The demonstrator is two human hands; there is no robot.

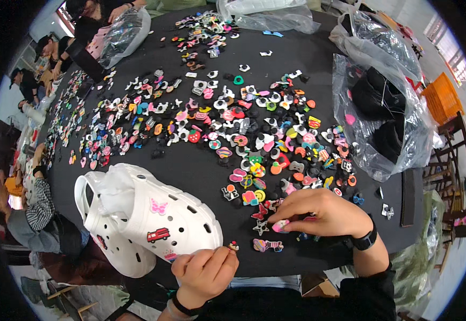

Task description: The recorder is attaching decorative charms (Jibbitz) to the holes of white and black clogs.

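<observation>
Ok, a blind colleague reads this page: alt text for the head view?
A person's left hand holds a tiny charm beside two white clogs, the right hand a pink charm; colourful charms lie strewn across a black table.

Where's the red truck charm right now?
In the head view, left of centre: the red truck charm sits on the right-hand white clog, below the pink butterfly charm and up-left of the left hand.

Bright light glints off the clear plastic bag [416, 131], while fisheye distortion bends the edges.
</observation>
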